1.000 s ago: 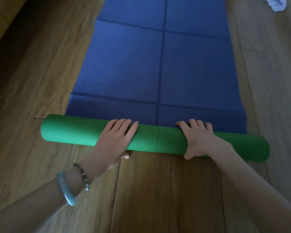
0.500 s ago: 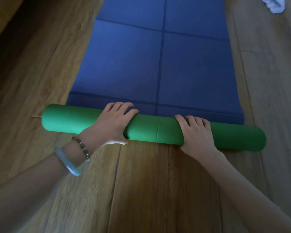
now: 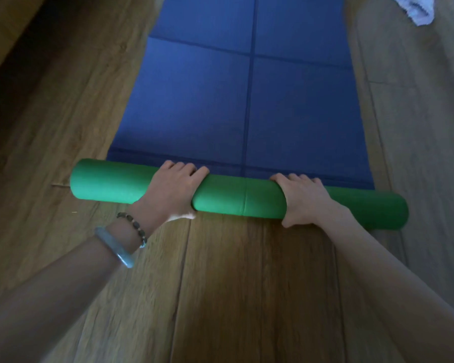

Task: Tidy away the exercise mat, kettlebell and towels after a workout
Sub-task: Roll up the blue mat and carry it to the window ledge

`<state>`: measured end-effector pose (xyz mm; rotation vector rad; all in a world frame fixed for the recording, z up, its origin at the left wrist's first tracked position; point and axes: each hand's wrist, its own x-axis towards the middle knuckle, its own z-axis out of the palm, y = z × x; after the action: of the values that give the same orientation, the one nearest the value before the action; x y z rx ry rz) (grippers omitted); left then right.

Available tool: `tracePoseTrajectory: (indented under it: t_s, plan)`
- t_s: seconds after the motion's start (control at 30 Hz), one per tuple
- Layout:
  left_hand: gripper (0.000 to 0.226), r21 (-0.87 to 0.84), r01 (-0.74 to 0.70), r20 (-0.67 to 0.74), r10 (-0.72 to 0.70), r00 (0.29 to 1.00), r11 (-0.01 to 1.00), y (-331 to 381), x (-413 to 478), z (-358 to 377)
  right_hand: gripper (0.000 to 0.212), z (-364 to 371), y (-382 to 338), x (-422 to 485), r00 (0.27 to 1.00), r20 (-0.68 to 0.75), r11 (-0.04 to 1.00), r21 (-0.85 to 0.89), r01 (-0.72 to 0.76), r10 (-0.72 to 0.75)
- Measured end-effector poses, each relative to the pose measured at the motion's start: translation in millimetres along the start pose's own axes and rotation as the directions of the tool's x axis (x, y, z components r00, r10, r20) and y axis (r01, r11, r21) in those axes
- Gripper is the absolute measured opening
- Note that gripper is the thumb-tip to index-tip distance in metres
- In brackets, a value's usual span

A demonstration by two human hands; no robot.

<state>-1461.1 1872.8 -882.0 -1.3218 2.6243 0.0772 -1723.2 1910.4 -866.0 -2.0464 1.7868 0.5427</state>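
On the wooden floor (image 3: 220, 284), the green roll (image 3: 241, 201) of the exercise mat (image 3: 247, 100) has crept further up its flat blue length, the left hand (image 3: 172, 191) and right hand (image 3: 306, 201) set apart, each curled over it. Most of the mat is yet to roll, and a pale cloth (image 3: 417, 11) far right, probably a towel though cropped, lies well apart from both hands.

Head view: a single wide-angle camera, worn on the person's head, is directed forward and steeply down at the wooden floor (image 3: 233, 297), which is seen from close above. Both forearms are taken in from the near side, and the exercise mat (image 3: 207, 100) is seen stretching away from the wearer.
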Motion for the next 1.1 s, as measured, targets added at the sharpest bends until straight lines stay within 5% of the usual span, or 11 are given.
tracePoseTrajectory:
  t_s: [0.33, 0.63, 0.9, 1.1]
  plan:
    - [0.085, 0.001, -0.099, 0.278, 0.094, 0.956, 0.995, 19, -45, -2, 0.099, 29, -18, -55, 0.979, 0.194, 0.998, 0.044, 0.055, -0.062]
    - [0.070, -0.420, 0.130, 0.607, 0.172, 0.776, 0.898, -4, -4, -17, 0.098, 27, -15, -49, 0.997, 0.066, 0.999, 0.025, 0.033, -0.035]
    - [0.098, -0.261, -0.030, 0.139, 0.068, 0.988, 0.965, -9, -36, -10, 0.097, 3, -7, -27, 0.955, 0.295, 0.993, 0.117, 0.003, -0.038]
    - [0.123, 0.007, -0.092, -0.090, 0.092, 0.992, 0.996, 9, -49, 18, 0.100, -14, -1, -9, 0.879, 0.475, 0.978, 0.201, -0.058, -0.046]
